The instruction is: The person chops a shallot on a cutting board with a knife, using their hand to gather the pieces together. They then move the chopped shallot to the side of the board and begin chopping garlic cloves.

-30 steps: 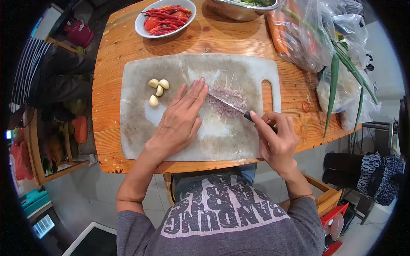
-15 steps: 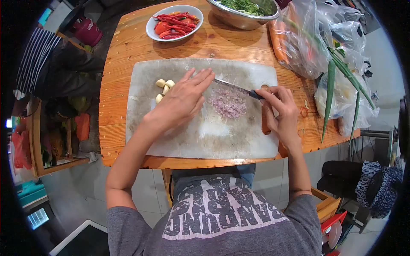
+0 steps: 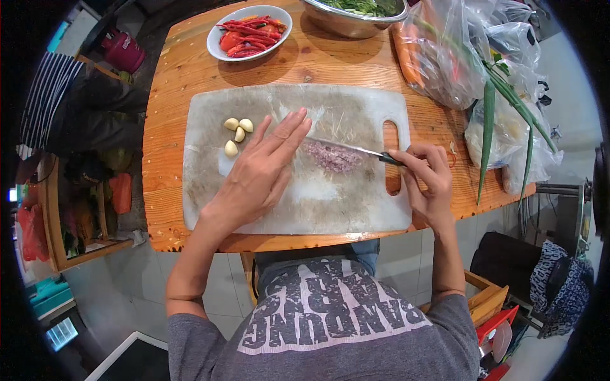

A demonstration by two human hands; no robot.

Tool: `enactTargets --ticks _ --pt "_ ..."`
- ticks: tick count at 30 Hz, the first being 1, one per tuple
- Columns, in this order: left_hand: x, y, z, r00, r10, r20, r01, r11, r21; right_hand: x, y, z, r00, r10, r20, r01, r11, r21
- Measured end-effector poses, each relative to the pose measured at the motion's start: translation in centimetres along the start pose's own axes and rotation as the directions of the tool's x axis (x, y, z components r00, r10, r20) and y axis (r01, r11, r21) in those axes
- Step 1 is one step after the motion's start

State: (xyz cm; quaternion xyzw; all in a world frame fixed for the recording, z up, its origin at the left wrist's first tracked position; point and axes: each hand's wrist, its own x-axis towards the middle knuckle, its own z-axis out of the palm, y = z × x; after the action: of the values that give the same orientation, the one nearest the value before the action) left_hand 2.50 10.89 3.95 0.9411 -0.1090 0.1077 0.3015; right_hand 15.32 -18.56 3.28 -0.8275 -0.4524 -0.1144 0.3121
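My right hand [image 3: 427, 173] grips the black handle of a kitchen knife [image 3: 352, 148], whose blade lies across a heap of finely chopped shallot [image 3: 333, 160]. The fingers of my left hand [image 3: 265, 166] are stretched out flat over the tip end of the blade, partly hiding it. Several peeled garlic cloves [image 3: 230, 148] lie just left of my left fingers. Under all of this is a stained white cutting board [image 3: 206, 184] with a handle slot on its right side.
On the wooden table [image 3: 171, 127], a white bowl [image 3: 213, 47] holds red chilies and tomatoes. A metal bowl [image 3: 346, 26] contains chopped greens. Plastic bags [image 3: 460, 82] with carrots stand at the right, beside long green onion leaves [image 3: 488, 133]. Another person's striped clothing [image 3: 47, 95] shows at left.
The knife and both hands have come nearer to me, and the blade has passed from the heap's far edge onto the chopped shallot. The view has shifted slightly.
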Motion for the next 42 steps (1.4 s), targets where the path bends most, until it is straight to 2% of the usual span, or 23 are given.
enactTargets --ticks 4,6,10,13,15,19,24,28,31,34,40,42 --pt "-1.7 0.8 -0.6 0.997 -0.024 -0.072 0.022 0.999 -0.038 -0.8 1.1 -1.2 0.988 0.035 0.152 -0.043 0.998 0.052" --pt "-3.0 1.3 -0.6 0.985 -0.12 -0.123 0.109 0.99 -0.094 -1.1 1.4 -1.2 0.979 0.051 0.199 -0.067 0.995 0.078" --pt "-5.4 2.1 0.2 0.939 -0.258 -0.228 0.235 0.964 -0.122 0.3 2.2 -0.5 0.977 -0.009 0.212 -0.006 0.998 0.068" --pt "-6.8 2.2 1.2 0.911 -0.327 -0.25 0.303 0.944 -0.131 2.4 2.7 0.3 0.978 -0.06 0.202 0.044 0.996 0.081" --pt "-7.1 2.4 1.3 0.899 -0.345 -0.27 0.316 0.938 -0.144 3.5 3.1 0.7 0.979 -0.084 0.185 0.061 0.989 0.131" --pt "-7.3 2.7 1.5 0.873 -0.371 -0.317 0.336 0.928 -0.16 4.1 3.3 -0.6 0.971 -0.04 0.236 -0.002 0.984 0.176" --pt "-7.0 2.6 2.1 0.867 -0.361 -0.344 0.331 0.932 -0.144 2.7 4.1 -3.2 0.913 -0.004 0.407 -0.06 0.988 0.144" --pt "-6.2 2.9 2.6 0.875 -0.359 -0.325 0.333 0.933 -0.135 1.7 5.2 -1.9 0.928 -0.031 0.37 -0.057 0.973 0.224" --pt "-5.7 3.2 2.7 0.88 -0.339 -0.333 0.316 0.941 -0.123 2.5 4.7 -0.4 0.959 0.002 0.282 -0.071 0.969 0.236" --pt "-5.6 3.4 2.6 0.877 -0.339 -0.342 0.316 0.941 -0.123 4.2 4.8 0.8 0.972 -0.108 0.207 0.061 0.973 0.223" --pt "-5.7 3.5 2.5 0.863 -0.362 -0.353 0.348 0.932 -0.105 5.2 4.6 0.7 0.963 -0.108 0.249 0.032 0.956 0.293" --pt "-5.7 3.5 2.7 0.867 -0.363 -0.34 0.35 0.931 -0.103 5.0 5.2 0.9 0.982 -0.033 0.187 -0.024 0.955 0.294"
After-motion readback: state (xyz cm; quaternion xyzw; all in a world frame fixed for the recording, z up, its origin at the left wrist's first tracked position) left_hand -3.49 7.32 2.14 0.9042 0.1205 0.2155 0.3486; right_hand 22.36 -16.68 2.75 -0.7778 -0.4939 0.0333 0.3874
